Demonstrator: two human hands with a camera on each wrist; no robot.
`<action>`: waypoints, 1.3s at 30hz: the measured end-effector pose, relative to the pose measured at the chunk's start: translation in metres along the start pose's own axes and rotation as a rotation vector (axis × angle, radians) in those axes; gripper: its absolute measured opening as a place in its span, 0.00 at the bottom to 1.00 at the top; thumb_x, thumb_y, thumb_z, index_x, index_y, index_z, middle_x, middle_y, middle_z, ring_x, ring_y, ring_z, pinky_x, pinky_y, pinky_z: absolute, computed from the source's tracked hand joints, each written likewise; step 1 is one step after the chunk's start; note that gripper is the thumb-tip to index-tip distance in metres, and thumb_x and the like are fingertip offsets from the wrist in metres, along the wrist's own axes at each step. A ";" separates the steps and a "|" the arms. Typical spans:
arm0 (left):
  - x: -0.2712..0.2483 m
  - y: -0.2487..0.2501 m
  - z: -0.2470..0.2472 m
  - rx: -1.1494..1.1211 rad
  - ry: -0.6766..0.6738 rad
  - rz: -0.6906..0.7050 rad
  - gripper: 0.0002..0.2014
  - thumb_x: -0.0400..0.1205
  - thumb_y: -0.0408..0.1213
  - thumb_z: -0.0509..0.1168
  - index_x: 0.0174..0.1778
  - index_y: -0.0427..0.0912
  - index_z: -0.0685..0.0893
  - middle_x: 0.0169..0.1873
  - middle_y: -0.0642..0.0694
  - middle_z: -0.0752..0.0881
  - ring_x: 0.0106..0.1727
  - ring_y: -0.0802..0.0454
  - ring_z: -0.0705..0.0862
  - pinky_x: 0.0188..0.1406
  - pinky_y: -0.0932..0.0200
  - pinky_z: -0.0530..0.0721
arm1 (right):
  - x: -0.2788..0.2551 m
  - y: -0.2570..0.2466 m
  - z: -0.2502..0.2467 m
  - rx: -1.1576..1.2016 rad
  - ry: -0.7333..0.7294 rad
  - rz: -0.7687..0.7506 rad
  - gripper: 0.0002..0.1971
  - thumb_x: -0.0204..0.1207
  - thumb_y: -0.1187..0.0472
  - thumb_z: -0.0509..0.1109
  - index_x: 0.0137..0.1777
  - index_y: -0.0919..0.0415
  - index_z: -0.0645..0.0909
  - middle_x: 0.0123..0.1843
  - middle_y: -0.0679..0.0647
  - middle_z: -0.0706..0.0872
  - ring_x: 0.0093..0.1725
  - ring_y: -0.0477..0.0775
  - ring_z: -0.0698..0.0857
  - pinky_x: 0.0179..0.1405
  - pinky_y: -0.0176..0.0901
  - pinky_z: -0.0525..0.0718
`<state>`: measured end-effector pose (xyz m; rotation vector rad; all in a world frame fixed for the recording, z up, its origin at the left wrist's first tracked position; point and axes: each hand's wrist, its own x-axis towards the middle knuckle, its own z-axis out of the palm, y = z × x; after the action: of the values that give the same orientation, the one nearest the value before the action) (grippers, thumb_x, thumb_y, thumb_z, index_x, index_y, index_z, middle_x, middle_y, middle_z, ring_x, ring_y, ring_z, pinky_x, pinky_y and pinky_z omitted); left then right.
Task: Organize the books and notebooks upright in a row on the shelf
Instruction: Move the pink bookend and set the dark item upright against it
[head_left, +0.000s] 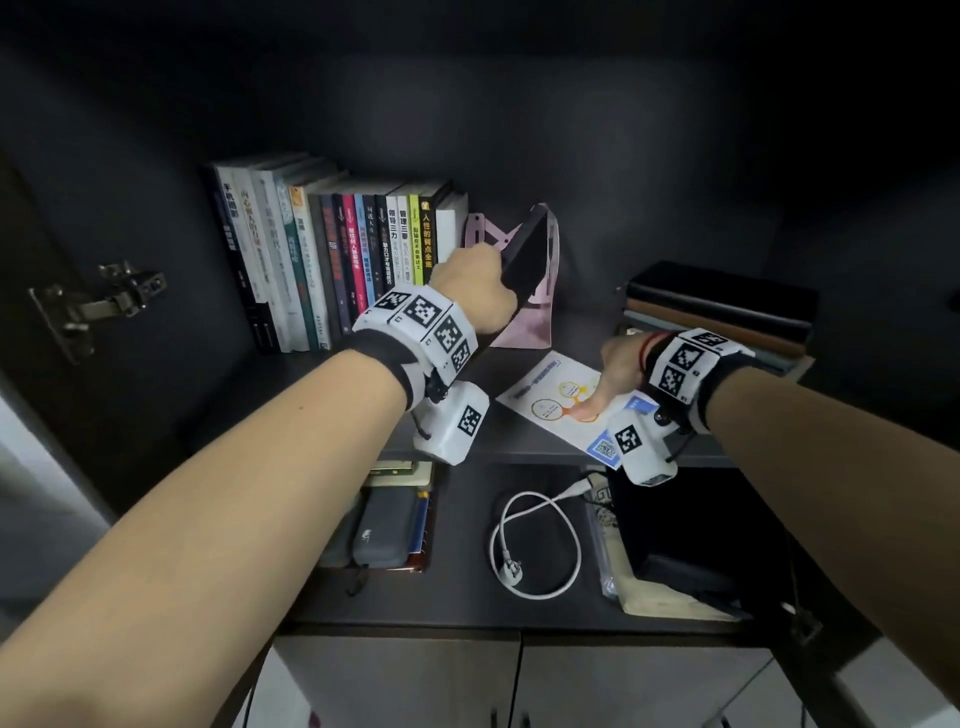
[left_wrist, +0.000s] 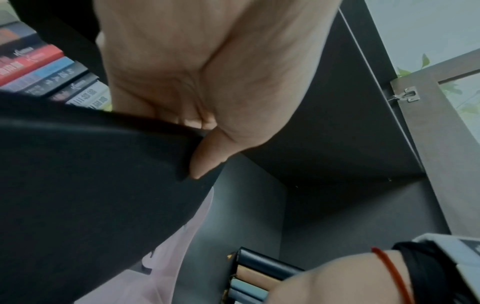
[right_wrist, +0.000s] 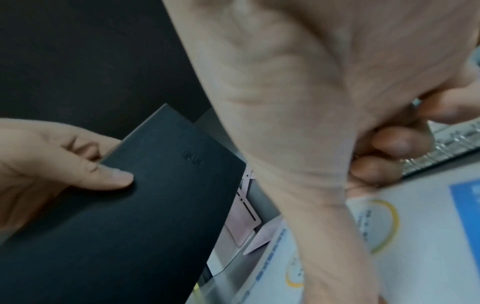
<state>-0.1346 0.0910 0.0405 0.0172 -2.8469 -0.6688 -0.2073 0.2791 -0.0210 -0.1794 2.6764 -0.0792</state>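
A row of upright books (head_left: 332, 260) fills the left part of the shelf (head_left: 322, 374). My left hand (head_left: 483, 291) grips a black notebook (head_left: 524, 260), tilted and leaning to the right just beside the row's last book. In the left wrist view the thumb (left_wrist: 205, 160) lies on the notebook's cover (left_wrist: 91, 185); the right wrist view shows the same grip (right_wrist: 78, 164) on the notebook (right_wrist: 155, 205). My right hand (head_left: 618, 369) pinches a white leaflet (head_left: 550, 405) lying flat on the shelf, thumb on top. A stack of flat notebooks (head_left: 722, 306) lies at the right.
A pink bookend (head_left: 540, 317) stands behind the tilted notebook. On the lower shelf lie a white cable with plug (head_left: 535, 540), a grey case (head_left: 384, 530) and a black box (head_left: 685, 530). A door hinge (head_left: 98, 306) sticks out at the left.
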 end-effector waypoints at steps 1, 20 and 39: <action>0.001 -0.003 0.000 0.010 0.019 -0.002 0.08 0.84 0.29 0.61 0.58 0.36 0.80 0.48 0.41 0.80 0.50 0.38 0.81 0.45 0.51 0.80 | 0.002 0.003 0.000 0.006 0.002 -0.018 0.33 0.61 0.35 0.86 0.55 0.60 0.86 0.52 0.51 0.92 0.57 0.55 0.91 0.62 0.47 0.88; 0.002 -0.033 0.010 -0.922 0.287 -0.134 0.20 0.88 0.45 0.62 0.73 0.38 0.77 0.66 0.44 0.86 0.67 0.44 0.85 0.72 0.42 0.82 | -0.004 -0.058 -0.011 1.333 0.422 -0.434 0.13 0.89 0.58 0.67 0.55 0.68 0.86 0.64 0.68 0.91 0.57 0.64 0.92 0.65 0.64 0.89; -0.009 -0.041 0.017 -1.047 0.190 -0.080 0.35 0.79 0.75 0.51 0.56 0.47 0.84 0.60 0.46 0.88 0.64 0.49 0.86 0.69 0.40 0.81 | -0.034 -0.105 0.002 1.134 0.468 -0.569 0.28 0.75 0.32 0.72 0.61 0.52 0.75 0.61 0.53 0.89 0.50 0.54 0.95 0.37 0.54 0.95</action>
<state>-0.1306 0.0623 0.0060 0.0237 -2.0116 -1.9329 -0.1645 0.1794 0.0007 -0.5716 2.4438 -1.9124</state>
